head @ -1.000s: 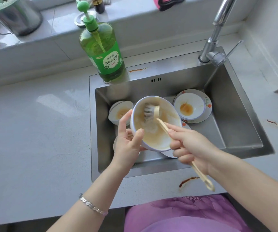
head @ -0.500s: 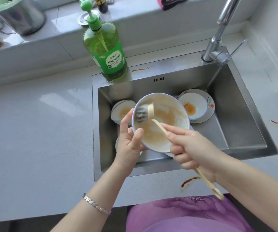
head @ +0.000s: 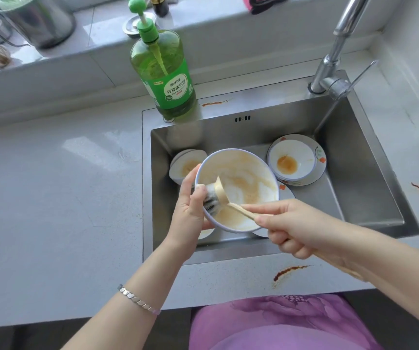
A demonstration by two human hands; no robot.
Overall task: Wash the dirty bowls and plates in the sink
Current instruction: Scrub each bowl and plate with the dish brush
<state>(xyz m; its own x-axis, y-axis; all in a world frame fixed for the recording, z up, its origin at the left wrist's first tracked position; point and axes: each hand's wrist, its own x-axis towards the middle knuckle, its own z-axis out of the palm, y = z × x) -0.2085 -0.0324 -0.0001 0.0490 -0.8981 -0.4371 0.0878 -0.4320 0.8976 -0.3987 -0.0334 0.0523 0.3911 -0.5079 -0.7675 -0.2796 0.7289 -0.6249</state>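
Over the sink (head: 355,157), hold the smeared bowl (head: 243,183) tilted and steady with the left hand (head: 190,210) gripping its rim, then sweep the brush (head: 213,195), clasped by its handle in the right hand's (head: 294,228) curled fingers (head: 279,242), firmly round the wall to lift the brown film.

Home kitchen: steel sink (head: 370,157), tap (head: 329,72), dish-soap bottle (head: 165,79), stone counter (head: 51,198).

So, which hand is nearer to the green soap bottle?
Left. The left hand grips the bowl just in front of the green soap bottle; the right hand, holding the brush, is farther right.
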